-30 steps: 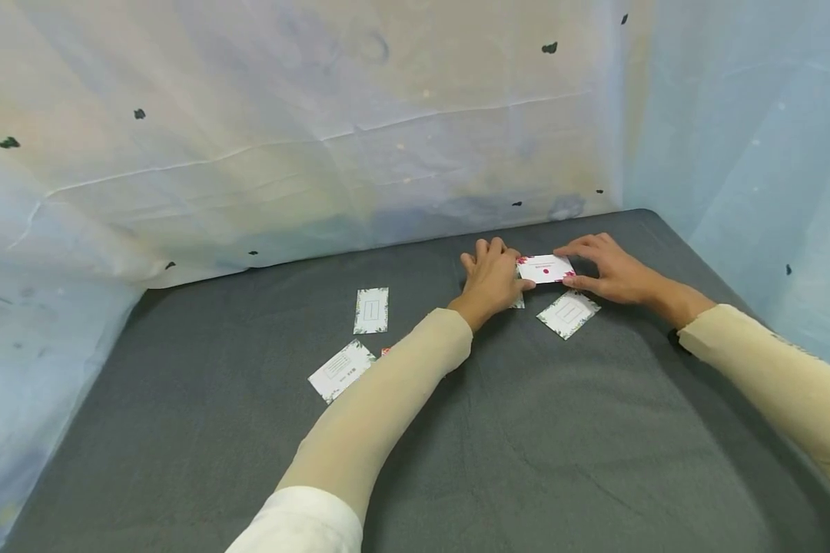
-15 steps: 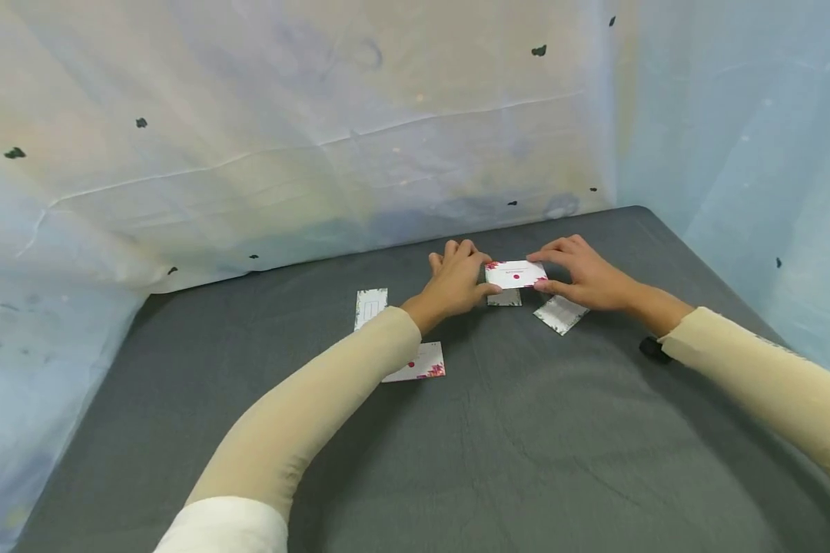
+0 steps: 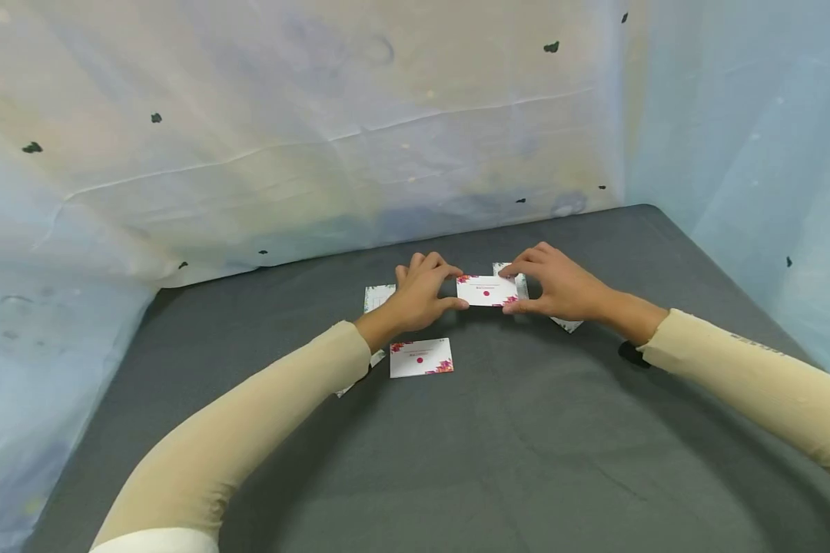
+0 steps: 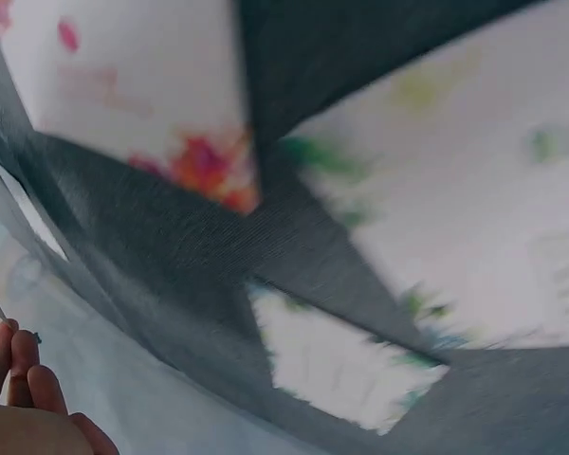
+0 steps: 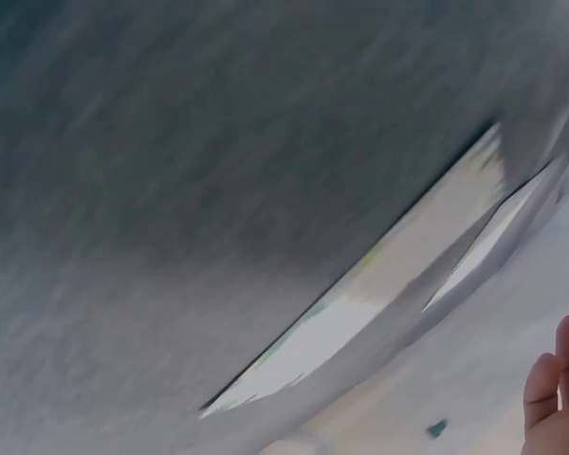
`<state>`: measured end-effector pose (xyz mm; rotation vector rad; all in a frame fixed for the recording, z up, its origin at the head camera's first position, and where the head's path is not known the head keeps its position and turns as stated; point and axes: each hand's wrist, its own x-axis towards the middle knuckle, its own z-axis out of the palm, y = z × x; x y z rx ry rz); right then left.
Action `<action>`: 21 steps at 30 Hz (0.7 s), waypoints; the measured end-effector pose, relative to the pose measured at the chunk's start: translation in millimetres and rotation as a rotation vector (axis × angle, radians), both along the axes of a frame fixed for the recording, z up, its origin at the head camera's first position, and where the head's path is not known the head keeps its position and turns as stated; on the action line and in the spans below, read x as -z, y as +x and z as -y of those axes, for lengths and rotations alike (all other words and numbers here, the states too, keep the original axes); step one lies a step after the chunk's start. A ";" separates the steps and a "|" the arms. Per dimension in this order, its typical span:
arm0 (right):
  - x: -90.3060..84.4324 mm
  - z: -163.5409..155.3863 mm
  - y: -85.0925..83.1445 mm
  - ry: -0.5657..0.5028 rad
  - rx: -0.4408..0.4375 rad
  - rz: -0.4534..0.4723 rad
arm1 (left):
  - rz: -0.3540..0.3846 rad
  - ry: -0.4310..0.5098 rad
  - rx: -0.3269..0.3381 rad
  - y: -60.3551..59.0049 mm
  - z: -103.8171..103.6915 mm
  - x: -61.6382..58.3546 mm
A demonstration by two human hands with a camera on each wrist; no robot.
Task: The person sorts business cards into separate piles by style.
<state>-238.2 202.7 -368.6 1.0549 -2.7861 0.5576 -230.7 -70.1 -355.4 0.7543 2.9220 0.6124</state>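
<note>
Room between the sleeves (image 3: 270, 407) above the near table (image 3: 498, 461), held card (image 3: 486, 291) barring it ahead, fabric wall (image 3: 304, 192) beyond.

soft shadows, blurred wrist views

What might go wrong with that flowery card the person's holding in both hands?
Two things, maybe. The flowery card is held only near its ends by the left hand and right hand, so it might bend if they push together, or slip if one lets go. Also, the left sleeve crosses in front of a leafy card, so the arm could brush that card askew if it dips.
</note>
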 end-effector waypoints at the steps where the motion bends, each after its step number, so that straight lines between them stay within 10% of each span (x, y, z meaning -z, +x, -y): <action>1: -0.2 2.3 1.3 -0.001 -0.007 -0.004 | 0.006 0.006 0.004 2.0 2.6 1.5; 21: 10.3 85.2 36.5 -0.073 -0.092 0.066 | 0.000 0.129 -0.010 56.6 96.5 20.9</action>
